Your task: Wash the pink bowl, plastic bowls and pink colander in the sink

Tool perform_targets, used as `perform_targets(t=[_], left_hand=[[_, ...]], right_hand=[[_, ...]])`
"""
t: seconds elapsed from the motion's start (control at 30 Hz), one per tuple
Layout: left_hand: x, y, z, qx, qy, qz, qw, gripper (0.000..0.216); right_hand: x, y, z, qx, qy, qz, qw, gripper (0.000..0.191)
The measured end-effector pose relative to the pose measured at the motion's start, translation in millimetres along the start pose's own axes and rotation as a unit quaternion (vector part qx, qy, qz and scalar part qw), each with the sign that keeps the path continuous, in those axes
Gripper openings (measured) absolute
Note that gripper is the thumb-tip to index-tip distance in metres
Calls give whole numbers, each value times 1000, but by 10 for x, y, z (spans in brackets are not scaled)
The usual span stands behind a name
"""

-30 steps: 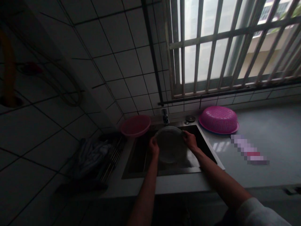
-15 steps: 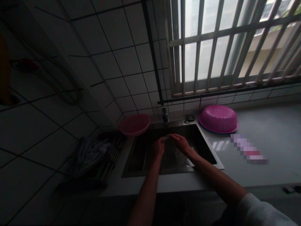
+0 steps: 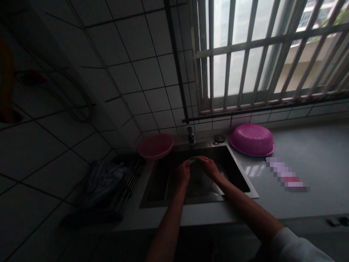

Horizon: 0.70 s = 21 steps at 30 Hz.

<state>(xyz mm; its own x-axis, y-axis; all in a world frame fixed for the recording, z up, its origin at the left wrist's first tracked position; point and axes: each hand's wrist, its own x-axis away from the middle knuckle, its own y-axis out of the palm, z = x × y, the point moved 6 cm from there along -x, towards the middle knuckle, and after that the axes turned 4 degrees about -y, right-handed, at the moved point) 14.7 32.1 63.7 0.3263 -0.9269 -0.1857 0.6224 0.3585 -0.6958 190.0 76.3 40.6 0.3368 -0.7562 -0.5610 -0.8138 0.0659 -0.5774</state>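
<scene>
Both of my hands are down in the dark steel sink [image 3: 240, 180], close together below the tap [image 3: 190, 136]. My left hand [image 3: 182, 173] is closed on the pale rim of a translucent bowl [image 3: 192, 160]. My right hand [image 3: 208, 166] lies curled over the same rim from the right. The bowl is tilted into the sink, and in the dim light its body is hard to make out.
A pink basin [image 3: 156, 145] sits at the sink's back left corner. An upturned pink basket [image 3: 252, 139] rests on the grey counter [image 3: 313, 153] to the right. A dish rack with a striped cloth [image 3: 105, 180] stands left of the sink. A barred window [image 3: 261, 54] is behind.
A second ago my hands held the bowl upright by its two sides. They have since come together at its rim and the bowl has tipped down into the sink.
</scene>
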Motion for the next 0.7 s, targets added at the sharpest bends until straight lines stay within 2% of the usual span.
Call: perform_targets(t=[0.1,0.2,0.3,0.4,0.47,0.5,0.57,0.63,0.67,0.7], left_hand=[[-52,-195,-187,64,-54,90,992,28],[-85,-263,-271,78,-71,129,986,28],[-79,-134,-188,40,-40,74,996,29],[-29,69,-54,2,17,-31,999,37],[-11,102,-32,-2,27,-48,998,41],[-17,78,-47,9,22,-35,999,42],[-51,-23,-119,53,-4,15,998,38],[-91,-146,-224,103,-39,79,991,31],[-106,-196,-277,120,-59,106,985,29],[-116,-233,-320,128,-76,127,981,30]], right_hand=[[42,-269,354,-3,126,96,987,46],[128,-407,593,16,199,111,974,38],[132,-334,454,27,149,91,984,42],[69,-71,107,24,50,2,998,50],[28,44,-52,13,3,-37,999,53],[10,42,-74,5,-5,-33,999,53],[-7,-71,22,-9,17,20,1000,52],[27,-255,262,-14,88,93,992,47],[63,-330,401,-8,136,114,984,43],[93,-366,511,-2,166,109,980,42]])
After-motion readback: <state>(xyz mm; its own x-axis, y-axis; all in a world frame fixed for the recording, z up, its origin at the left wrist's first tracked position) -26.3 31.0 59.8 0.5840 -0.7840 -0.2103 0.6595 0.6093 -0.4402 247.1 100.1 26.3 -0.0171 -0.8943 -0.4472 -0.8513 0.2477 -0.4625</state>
